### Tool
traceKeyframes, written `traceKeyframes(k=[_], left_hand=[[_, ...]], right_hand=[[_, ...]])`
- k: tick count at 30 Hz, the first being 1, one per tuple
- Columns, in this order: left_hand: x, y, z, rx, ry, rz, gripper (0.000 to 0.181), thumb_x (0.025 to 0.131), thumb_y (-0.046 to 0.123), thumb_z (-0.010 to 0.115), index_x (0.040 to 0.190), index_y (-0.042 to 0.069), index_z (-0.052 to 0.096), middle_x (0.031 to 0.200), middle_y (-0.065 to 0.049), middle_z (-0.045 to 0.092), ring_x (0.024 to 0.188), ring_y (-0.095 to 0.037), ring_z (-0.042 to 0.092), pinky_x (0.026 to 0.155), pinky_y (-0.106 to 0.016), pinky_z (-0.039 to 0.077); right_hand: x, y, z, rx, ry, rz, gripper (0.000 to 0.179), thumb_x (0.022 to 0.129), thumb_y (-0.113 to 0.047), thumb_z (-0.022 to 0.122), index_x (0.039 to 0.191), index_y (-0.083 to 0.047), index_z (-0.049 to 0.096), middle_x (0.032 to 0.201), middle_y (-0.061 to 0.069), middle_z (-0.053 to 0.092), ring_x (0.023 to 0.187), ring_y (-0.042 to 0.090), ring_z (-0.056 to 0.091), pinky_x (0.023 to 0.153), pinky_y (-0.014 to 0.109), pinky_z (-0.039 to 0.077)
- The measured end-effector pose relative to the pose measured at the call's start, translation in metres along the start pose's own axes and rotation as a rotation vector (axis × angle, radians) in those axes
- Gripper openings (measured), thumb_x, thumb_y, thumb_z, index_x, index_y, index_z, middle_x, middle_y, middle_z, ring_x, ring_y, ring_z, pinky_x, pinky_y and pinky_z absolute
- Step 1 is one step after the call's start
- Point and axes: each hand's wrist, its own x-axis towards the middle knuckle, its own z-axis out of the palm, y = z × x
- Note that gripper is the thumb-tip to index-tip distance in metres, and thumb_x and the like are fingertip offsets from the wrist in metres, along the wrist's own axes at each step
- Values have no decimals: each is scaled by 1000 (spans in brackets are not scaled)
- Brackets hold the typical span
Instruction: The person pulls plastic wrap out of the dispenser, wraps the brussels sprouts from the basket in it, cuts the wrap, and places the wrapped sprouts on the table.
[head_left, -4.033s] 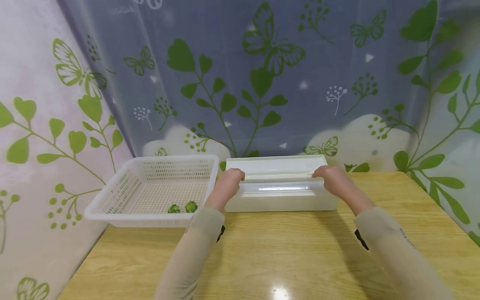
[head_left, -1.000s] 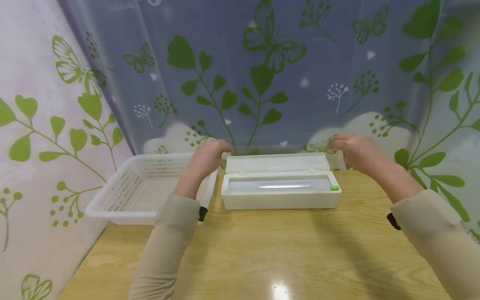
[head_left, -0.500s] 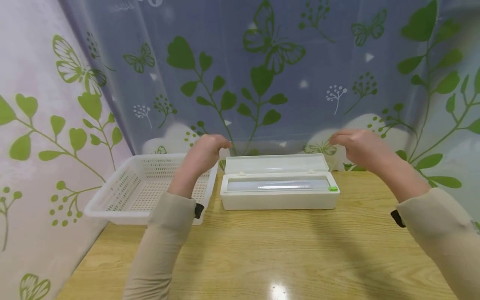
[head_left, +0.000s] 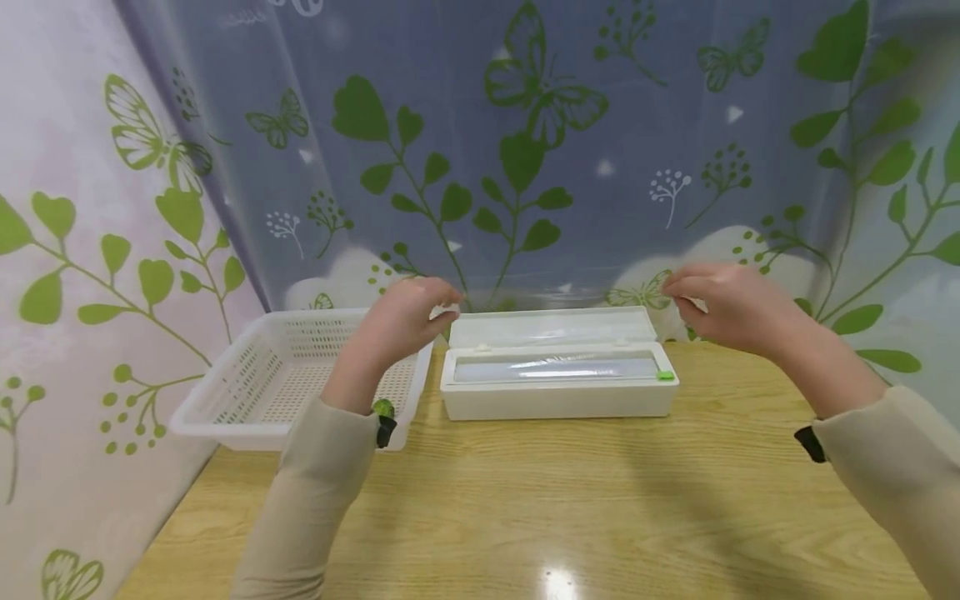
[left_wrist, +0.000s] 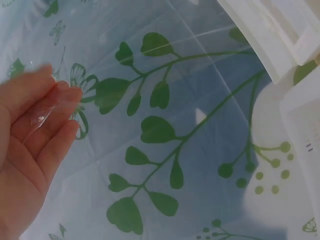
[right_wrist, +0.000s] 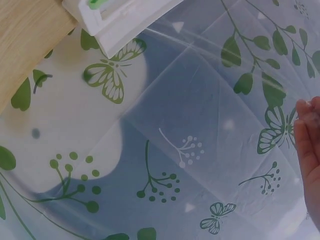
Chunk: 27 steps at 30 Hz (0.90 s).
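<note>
My left hand (head_left: pixel 401 329) is raised at the left end of a white cling film dispenser (head_left: pixel 558 404), and my right hand (head_left: pixel 738 308) is up beyond its right end. Between them, clear cling film (right_wrist: pixel 235 52) stretches up from the box, barely visible against the curtain. In the left wrist view, a crumpled edge of cling film (left_wrist: pixel 41 119) lies in the left fingers. The right fingertips hold the film's other side, only partly in the right wrist view. The dispenser's lid (head_left: pixel 553 327) stands up at the back, and a green slider (head_left: pixel 665 376) sits at the right of its opening.
A white perforated basket (head_left: pixel 247 432) stands left of the dispenser, partly covered by the left arm. Inside it shows a small round green item (head_left: pixel 384 408). Behind the wooden table (head_left: pixel 600 500) hangs a blue curtain (head_left: pixel 450 83) printed with leaves and butterflies.
Since the first frame, both hands have risen from the dispenser and spread apart, drawing film out. Lately the left arm has shifted left, uncovering a green item, and a gap shows between thumb and fingers.
</note>
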Motion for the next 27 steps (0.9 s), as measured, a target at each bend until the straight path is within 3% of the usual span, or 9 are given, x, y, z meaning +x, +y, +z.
traceKeyframes(k=[3,7,10,13,15,18,21,24,27], left_hand=[[-6,2,4,21,53,69,15,84,-2,55,96,0,64,93,-11,64,87,-23,59,77,-30,46],[-16,7,7,70,109,167,18,81,-10,54,91,0,65,90,-10,64,84,-22,60,73,-28,48],[-26,11,9,103,139,228,19,77,-13,56,87,1,64,85,-7,63,77,-20,61,66,-25,48],[-35,15,14,89,164,231,16,79,-12,54,76,3,58,69,-4,54,57,-12,48,55,-22,41],[-42,17,18,61,183,210,12,81,-8,55,76,4,54,67,-4,52,55,-11,43,53,-22,39],[-50,18,24,21,220,195,8,80,-4,60,83,2,54,71,-5,56,58,-13,50,54,-23,43],[-56,18,29,37,281,246,14,74,-4,66,84,-1,56,83,-12,62,67,-20,60,56,-25,48],[-65,20,34,101,332,284,15,69,-4,69,78,0,56,84,-11,63,63,-19,60,51,-25,48],[-73,22,38,146,338,280,18,68,0,70,74,3,54,74,-5,59,50,-12,51,43,-23,42]], right_hand=[[-5,-4,0,10,16,20,21,66,1,71,86,0,66,88,12,62,64,23,60,52,36,48],[-13,-9,4,8,103,-48,22,64,8,68,85,2,65,85,12,63,67,25,61,51,34,48],[-21,-13,6,3,158,-111,9,79,3,56,83,3,64,84,13,63,65,26,61,45,30,45],[-30,-18,8,4,212,-165,31,94,-14,39,79,1,62,81,12,63,62,24,60,44,29,45],[-37,-22,10,-34,244,-194,45,97,-24,27,79,0,60,79,11,62,60,22,60,44,29,45],[-48,-28,12,-73,277,-190,42,97,-27,29,83,-1,59,76,9,60,56,19,58,43,28,44],[-56,-33,13,-110,276,-155,45,98,-29,29,83,0,60,79,11,62,56,20,59,43,27,44],[-62,-37,16,-114,284,-136,47,98,-27,28,76,-1,61,80,14,63,56,22,60,43,28,45],[-69,-43,19,-136,287,-110,43,97,-27,30,73,-4,57,64,6,58,44,14,50,36,26,39]])
